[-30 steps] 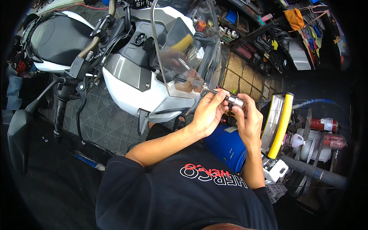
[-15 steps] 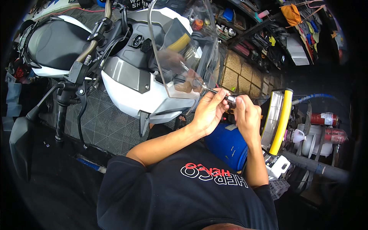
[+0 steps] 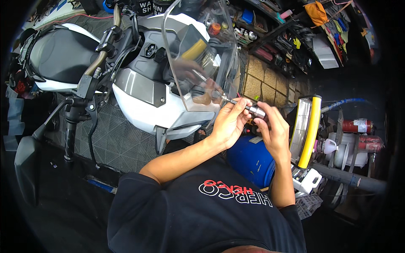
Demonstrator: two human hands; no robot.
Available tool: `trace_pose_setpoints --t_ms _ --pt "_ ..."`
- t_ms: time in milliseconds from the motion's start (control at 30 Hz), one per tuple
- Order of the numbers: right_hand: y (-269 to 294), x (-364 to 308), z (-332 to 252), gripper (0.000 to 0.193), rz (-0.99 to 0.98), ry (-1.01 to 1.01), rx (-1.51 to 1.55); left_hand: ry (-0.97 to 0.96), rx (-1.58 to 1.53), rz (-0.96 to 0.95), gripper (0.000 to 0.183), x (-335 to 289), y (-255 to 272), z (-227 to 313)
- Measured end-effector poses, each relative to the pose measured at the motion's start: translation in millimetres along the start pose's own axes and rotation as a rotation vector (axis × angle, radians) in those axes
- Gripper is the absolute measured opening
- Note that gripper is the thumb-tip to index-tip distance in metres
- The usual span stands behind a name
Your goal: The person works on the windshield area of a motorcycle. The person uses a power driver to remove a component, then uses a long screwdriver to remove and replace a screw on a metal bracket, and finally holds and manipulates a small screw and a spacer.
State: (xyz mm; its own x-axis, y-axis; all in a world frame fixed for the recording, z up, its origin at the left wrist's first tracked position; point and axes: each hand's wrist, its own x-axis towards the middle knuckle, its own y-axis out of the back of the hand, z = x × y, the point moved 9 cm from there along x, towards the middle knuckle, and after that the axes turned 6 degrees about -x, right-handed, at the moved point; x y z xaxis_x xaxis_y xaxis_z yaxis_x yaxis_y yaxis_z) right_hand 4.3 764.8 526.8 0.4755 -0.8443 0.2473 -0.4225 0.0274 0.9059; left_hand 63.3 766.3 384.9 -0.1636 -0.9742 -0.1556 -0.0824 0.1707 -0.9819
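Observation:
Above the blue drum, my two hands are on one slim tool point(image 3: 256, 111), which has a dark shaft and a shiny silver cylindrical end. Its exact kind does not show. My left hand point(image 3: 230, 125) pinches the shaft between thumb and fingers. At the silver end, the thumb and fingers of my right hand point(image 3: 276, 130) lie around the cylinder. The tool's far tip points up and left, in front of the motorcycle's clear windscreen point(image 3: 202, 95); I cannot tell if it touches. A reflection of hand and tool shows in the windscreen.
The white and grey motorcycle point(image 3: 139, 107) fills the left, its handlebar and mirror nearest. Below my hands stands the blue drum point(image 3: 251, 158). On the right are a yellow-framed lamp point(image 3: 310, 135), a white jug point(image 3: 310, 181) and red cylinders point(image 3: 357, 126). Cluttered shelves point(image 3: 278, 38) line the back.
My right hand's fingers have spread a little and shifted back, so more of the silver cylinder shows. My left hand keeps its pinch. The view has shifted slightly.

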Motion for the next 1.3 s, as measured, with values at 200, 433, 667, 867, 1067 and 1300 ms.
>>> trace_pose_setpoints --t_ms 200,433,667,867,1067,1300 --pt "-23 -10 36 0.016 -0.237 -0.47 0.175 0.017 0.024 0.028 0.016 -4 1 -1" --pt "-14 10 -6 0.021 -0.13 0.188 -0.247 0.011 0.006 -0.021 0.019 -5 -2 1" --pt "-47 1 39 0.027 -0.54 -0.497 0.449 0.047 0.07 -0.011 0.019 -11 -4 1" --pt "-34 23 -9 0.023 -0.433 0.173 -0.152 0.042 0.067 0.031 0.022 -16 -3 2" --pt "-71 -15 35 0.041 -0.852 -0.921 1.019 -0.02 0.186 -0.018 0.025 -14 -6 6" --pt "-56 -4 38 0.034 -1.242 -0.628 0.762 -0.213 0.249 -0.039 0.027 -11 -10 -2"
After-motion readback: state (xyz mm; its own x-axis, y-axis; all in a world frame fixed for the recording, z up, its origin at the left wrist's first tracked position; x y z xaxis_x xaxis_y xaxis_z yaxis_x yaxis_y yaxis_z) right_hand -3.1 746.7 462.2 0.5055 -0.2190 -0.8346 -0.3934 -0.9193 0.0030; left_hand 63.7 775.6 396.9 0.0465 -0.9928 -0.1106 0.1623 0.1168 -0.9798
